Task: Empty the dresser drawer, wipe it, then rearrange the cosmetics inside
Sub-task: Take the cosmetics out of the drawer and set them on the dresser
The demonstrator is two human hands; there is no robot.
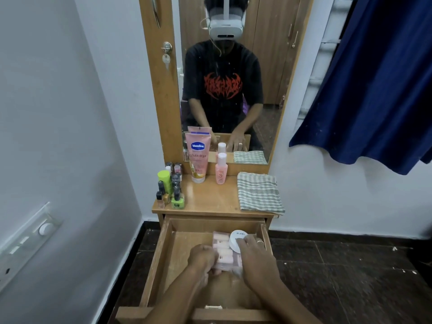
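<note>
From the head camera, both hands reach down into the open drawer [163,260] of the wooden dresser. The left hand [203,258] is curled into a loose fist, fingers closed over the near edge of a clear packet of pale pink tubes [223,250] lying on the drawer floor. The right hand [253,256], with a ring on one finger, lies flat and spread just right of that packet, its fingertips resting on a round white jar [237,239]; whether it actually grips the jar cannot be told. Beyond both hands, on the dresser top [210,199], stand a pink Vaseline tube [198,157] and a small pink pump bottle [221,169] against the mirror [268,66]. Farther left of the left hand, a cluster of nail polish bottles [169,188] sits at the top's left edge. Beyond the right hand, a folded checked cloth [258,191] lies at the top's right side, well apart from the bottles.
</note>
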